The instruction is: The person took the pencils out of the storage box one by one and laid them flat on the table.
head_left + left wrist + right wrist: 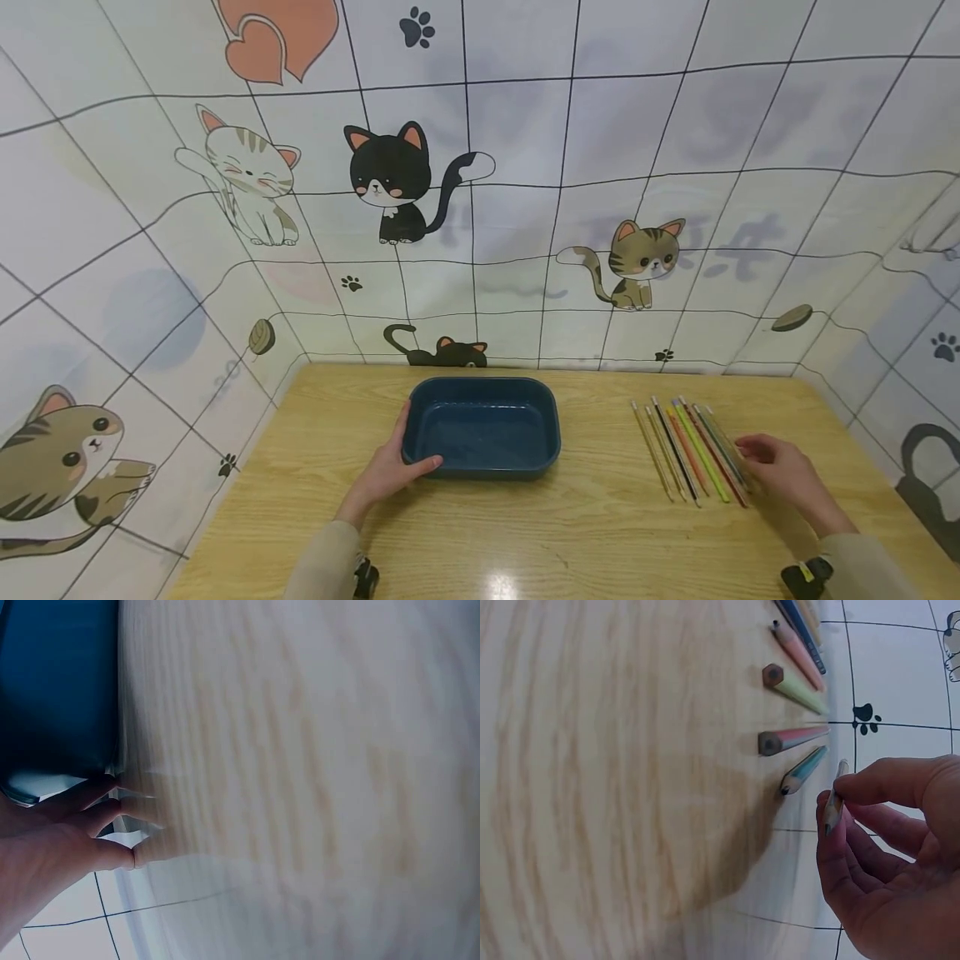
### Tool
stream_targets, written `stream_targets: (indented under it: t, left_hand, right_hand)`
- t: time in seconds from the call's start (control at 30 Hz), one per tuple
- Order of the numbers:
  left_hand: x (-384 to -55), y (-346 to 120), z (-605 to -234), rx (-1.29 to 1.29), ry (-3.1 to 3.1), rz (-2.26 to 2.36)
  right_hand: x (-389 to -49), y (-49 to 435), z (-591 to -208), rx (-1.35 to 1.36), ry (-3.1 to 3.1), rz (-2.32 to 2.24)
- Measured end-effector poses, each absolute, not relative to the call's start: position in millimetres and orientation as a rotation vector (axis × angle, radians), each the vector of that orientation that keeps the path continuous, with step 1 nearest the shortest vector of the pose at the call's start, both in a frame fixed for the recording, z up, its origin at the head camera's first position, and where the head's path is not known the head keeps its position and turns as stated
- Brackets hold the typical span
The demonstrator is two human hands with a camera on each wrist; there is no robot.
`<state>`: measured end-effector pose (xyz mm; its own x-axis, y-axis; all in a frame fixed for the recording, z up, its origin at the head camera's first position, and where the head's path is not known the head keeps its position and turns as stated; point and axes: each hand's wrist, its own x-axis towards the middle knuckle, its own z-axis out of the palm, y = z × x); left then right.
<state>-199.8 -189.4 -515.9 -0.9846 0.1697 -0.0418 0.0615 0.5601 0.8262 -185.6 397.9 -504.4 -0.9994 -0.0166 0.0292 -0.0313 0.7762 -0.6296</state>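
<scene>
A dark blue rectangular dish (480, 429) sits on the left half of the table. My left hand (393, 467) holds its left front corner, fingers along the side and thumb over the front rim. In the left wrist view the fingers (97, 814) lie beside the dish (60, 682). Over at the right, my right hand (783, 475) pinches a pencil (833, 816) between thumb and fingers, at the right end of a row of pencils. The others include a lime green pencil (701, 450), a dark red one (791, 739) and a teal one (804, 771).
The wooden table (495, 533) carries the dish and the pencils. Pencils lie side by side, roughly pointing to the front, among them a black one (675, 450) and an orange one (688, 450). A cat-print sheet (517, 225) hangs behind and at both sides.
</scene>
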Motion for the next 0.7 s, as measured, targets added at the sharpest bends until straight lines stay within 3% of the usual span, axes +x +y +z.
stream_targets:
  t: [0.7]
  left_hand:
    - [-200,-188,-516,0.201,2.674,1.410]
  right_hand:
    - [-190,404,-524,0.087,-2.918,0.905]
